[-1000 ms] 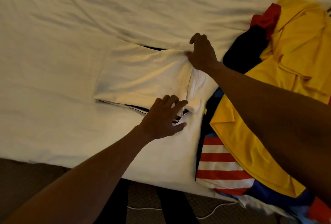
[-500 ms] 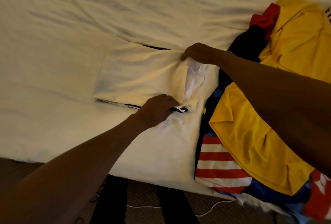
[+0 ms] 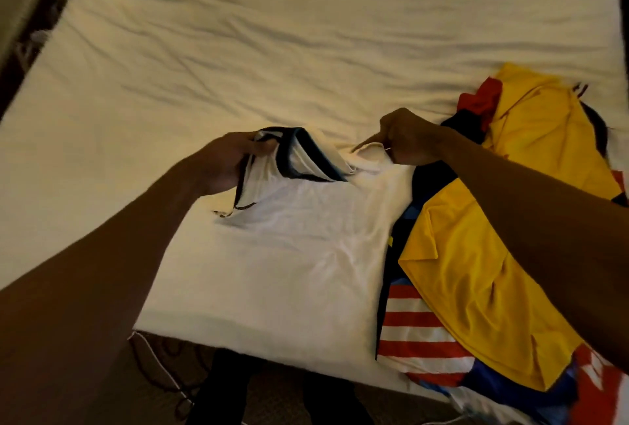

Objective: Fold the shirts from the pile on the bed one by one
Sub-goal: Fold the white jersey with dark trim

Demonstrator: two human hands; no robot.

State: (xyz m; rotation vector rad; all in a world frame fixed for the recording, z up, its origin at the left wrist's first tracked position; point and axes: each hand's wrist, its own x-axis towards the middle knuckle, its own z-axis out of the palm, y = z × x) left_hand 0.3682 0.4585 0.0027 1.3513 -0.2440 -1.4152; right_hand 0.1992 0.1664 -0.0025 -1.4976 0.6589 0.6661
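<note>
We see the left hand (image 3: 223, 166) curled round the dark-trimmed end of the shirt (image 3: 299, 237), and the right hand (image 3: 406, 140) pinching its other corner. Its far end is lifted. The rest lies on the bed (image 3: 238, 50), touching the pile (image 3: 476, 254) at right.

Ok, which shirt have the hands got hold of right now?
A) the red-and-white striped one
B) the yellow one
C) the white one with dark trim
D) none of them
C: the left hand and the right hand both grip the raised far edge of the white shirt, while the yellow shirt lies ungripped to its right.
</note>
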